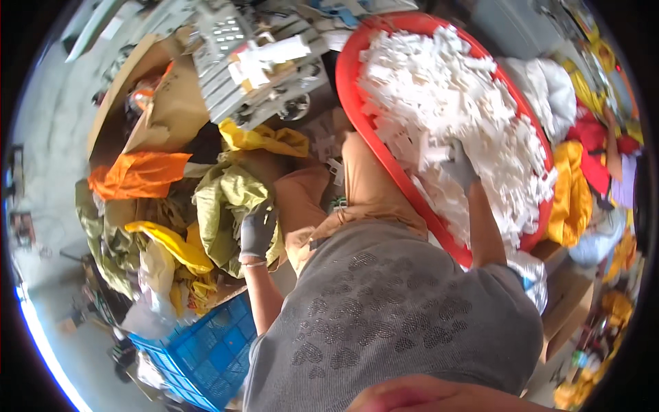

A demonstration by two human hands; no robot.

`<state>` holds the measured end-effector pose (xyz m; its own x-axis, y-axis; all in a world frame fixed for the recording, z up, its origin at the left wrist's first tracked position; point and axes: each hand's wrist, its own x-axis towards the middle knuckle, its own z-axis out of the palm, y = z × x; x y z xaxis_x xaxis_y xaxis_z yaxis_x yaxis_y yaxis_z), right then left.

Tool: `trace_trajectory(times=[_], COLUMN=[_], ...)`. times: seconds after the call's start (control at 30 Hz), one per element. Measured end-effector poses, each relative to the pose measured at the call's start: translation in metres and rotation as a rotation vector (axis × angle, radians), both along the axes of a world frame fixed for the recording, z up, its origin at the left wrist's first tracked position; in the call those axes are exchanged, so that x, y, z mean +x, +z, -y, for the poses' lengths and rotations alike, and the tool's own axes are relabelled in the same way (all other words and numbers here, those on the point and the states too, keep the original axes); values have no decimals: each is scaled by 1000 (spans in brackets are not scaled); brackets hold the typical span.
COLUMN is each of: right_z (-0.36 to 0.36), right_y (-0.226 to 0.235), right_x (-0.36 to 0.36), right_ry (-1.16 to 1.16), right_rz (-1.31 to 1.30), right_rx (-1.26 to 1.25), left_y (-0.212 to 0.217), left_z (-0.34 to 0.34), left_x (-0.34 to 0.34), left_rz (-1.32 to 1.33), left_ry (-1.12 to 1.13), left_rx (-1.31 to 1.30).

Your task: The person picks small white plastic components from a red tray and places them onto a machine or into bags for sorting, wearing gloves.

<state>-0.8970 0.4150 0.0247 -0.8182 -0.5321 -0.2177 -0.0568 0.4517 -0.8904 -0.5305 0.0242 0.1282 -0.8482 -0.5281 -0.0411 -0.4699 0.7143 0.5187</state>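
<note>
Lower left lies a blue crate (213, 350). Left of centre, the gloved left hand (257, 230) rests loosely curled against an olive sack (230, 206). At upper right, a red basin (357, 89), its long axis slanting from top centre to lower right, holds white plastic pieces (446, 103); the gloved right hand (458, 167) digs into them, its grip hidden.

Glossy red plastic basin (357, 103) holds matt white plastic pieces (446, 103); crumpled cloth sacks (226, 199); blue plastic lattice crate (213, 350).

One red basin (357, 103), one blue crate (213, 350), two gloved hands (257, 230).
</note>
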Motion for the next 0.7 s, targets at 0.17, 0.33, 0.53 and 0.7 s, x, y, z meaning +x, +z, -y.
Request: trace_trajectory(times=[0.17, 0.33, 0.53, 0.7], right_z=[12, 23, 25, 45], right_y=[7, 20, 50, 88], right_x=[2, 3, -10, -5], right_ry=[116, 186, 205, 18], right_rz=[-239, -361, -458, 78], right_rx=[166, 552, 214, -252], left_y=[44, 102, 154, 157], left_z=[5, 23, 61, 93], left_x=[-34, -81, -139, -189], left_rz=[-52, -465, -536, -454], left_ry=[33, 12, -4, -109], left_rx=[19, -280, -364, -216])
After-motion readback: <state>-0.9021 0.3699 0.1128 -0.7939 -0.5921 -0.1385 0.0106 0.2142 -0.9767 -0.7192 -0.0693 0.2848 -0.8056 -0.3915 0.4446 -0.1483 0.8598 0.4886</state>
